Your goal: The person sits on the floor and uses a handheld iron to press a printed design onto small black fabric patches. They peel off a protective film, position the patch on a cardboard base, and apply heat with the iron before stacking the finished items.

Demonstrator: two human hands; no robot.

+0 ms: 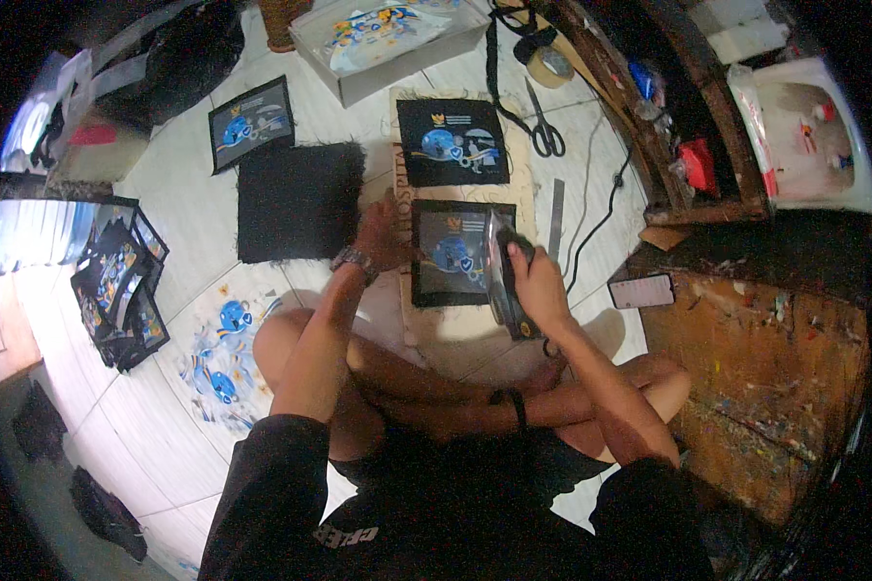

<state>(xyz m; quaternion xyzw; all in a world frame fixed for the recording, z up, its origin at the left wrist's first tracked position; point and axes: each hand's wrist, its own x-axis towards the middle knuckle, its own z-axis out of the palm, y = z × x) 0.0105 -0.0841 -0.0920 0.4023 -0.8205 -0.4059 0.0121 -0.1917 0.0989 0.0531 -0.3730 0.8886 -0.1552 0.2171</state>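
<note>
My right hand (541, 290) is wrapped round the handle of a clothes iron (503, 276). The iron rests over the right side of a black cloth patch (446, 254) with a blue print under a greyish film. Left of that patch, my left hand (385, 235) is at the edge of a cream cloth pad (404, 315), its fingers stretched forward and seemingly holding nothing; their tips are blurred. Farther up the pad lies another printed black patch (455, 140). Beside my left hand is a plain black cloth square (300, 203) with frayed edges.
A film-covered patch (252, 124) and a box of printed sheets (392, 48) lie beyond. Scissors (545, 131), tape (549, 68), a metal ruler (557, 218) and a cord (591, 228) are right, with a phone (641, 290). Patches (121, 281) and print film (225, 353) lie left.
</note>
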